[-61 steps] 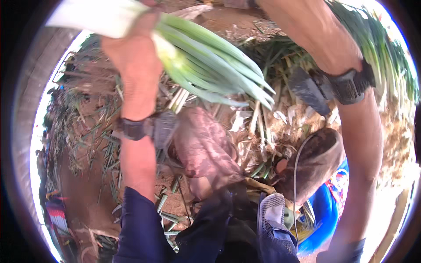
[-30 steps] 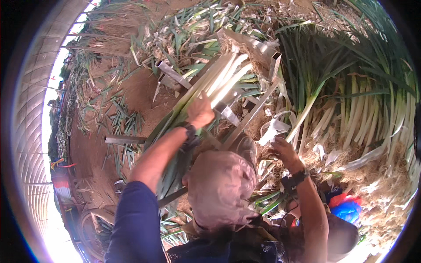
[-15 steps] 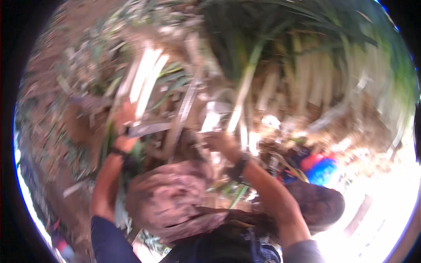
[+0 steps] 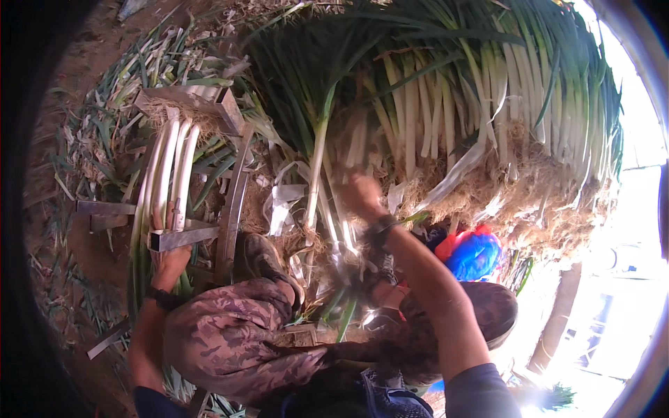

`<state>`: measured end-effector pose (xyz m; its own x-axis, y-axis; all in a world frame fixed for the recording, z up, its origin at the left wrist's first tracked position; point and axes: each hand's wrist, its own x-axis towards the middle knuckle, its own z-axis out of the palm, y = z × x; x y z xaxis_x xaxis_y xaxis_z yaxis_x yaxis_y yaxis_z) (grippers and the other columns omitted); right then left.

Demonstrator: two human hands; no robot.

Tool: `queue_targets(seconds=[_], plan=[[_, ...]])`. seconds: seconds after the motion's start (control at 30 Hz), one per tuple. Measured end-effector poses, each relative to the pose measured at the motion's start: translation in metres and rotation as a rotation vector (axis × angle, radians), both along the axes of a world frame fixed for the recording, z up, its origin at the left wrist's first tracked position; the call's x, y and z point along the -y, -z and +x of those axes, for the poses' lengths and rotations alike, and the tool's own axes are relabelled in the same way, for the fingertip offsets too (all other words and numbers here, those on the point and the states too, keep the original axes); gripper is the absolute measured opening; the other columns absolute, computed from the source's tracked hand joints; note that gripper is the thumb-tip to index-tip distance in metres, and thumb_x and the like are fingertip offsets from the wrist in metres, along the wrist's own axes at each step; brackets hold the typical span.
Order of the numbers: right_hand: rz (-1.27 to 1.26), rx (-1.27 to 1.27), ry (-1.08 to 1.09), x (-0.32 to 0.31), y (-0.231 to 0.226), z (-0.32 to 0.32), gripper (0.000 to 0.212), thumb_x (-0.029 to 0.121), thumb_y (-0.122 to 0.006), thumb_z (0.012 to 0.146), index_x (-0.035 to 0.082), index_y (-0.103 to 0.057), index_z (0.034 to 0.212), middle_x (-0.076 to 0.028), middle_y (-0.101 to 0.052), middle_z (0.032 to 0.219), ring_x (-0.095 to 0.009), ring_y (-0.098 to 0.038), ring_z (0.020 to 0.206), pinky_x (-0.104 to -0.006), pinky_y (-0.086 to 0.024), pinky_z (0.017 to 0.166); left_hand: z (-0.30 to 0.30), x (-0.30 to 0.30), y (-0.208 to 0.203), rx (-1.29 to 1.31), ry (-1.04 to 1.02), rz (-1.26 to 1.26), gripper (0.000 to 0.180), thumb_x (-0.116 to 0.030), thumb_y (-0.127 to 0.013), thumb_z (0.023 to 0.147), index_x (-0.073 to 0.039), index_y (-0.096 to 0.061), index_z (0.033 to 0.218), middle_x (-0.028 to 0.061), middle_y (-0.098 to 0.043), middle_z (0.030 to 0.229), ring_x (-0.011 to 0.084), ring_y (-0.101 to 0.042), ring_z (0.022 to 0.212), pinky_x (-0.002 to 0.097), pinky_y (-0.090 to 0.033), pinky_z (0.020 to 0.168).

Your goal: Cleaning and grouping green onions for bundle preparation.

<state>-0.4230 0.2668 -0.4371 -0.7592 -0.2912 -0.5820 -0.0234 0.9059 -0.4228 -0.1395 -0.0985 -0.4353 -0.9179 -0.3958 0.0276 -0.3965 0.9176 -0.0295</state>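
Note:
My left hand [image 4: 168,259] is closed around several long green onions [image 4: 167,164], below a crossbar of a metal frame [image 4: 230,202]. Their white stalks lie along the frame, root ends against a metal plate [image 4: 187,99] at its far end; their green tops hang toward me past my wrist. My right hand [image 4: 365,198] reaches forward at the near edge of a big heap of green onions [image 4: 432,115]. Motion smears its fingers, so whether they grip a stalk does not show. Just left of it, a single green onion [image 4: 317,167] slants with its roots toward me.
Trimmed leaves [image 4: 104,132] litter the brown ground at left. A blue and red plastic bundle [image 4: 475,254] sits right of my right forearm. My shoe [image 4: 268,263] and camouflage-trousered knee [image 4: 230,334] are close to the frame. White plastic strips [image 4: 282,209] lie between frame and heap.
The view has shifted and sharpened. My right hand has moved forward toward the heap. My left hand still has the green onions, now lying along the metal frame.

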Motion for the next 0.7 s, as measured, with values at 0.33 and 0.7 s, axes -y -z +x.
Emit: queue_targets(seconds=[0.33,0.7], plan=[[0.361,-0.810,0.026,-0.078,0.013,-0.087,0.054,0.011,-0.048,0.093,0.004,-0.033,0.145,-0.020,-0.045,0.132,-0.041,-0.064,0.091,-0.0554,-0.052,0.071,0.024,-0.017,-0.066,0.182,-0.022,0.294,0.077,-0.010,-0.072,0.072,-0.008,-0.042,0.143,0.0272,-0.026,0.152,0.0440,-0.031,0.137,0.0501,-0.024,0.115],[0.093,-0.525,0.154,-0.102,-0.017,-0.125,0.044,0.035,-0.067,0.069,0.000,-0.067,0.095,-0.020,-0.069,0.084,-0.038,-0.066,0.080,-0.0458,-0.053,0.069,0.060,-0.015,-0.088,0.251,0.104,0.432,0.070,-0.025,-0.073,0.073,-0.006,-0.049,0.136,0.0300,-0.035,0.143,0.0480,-0.036,0.129,0.0505,-0.031,0.110]])
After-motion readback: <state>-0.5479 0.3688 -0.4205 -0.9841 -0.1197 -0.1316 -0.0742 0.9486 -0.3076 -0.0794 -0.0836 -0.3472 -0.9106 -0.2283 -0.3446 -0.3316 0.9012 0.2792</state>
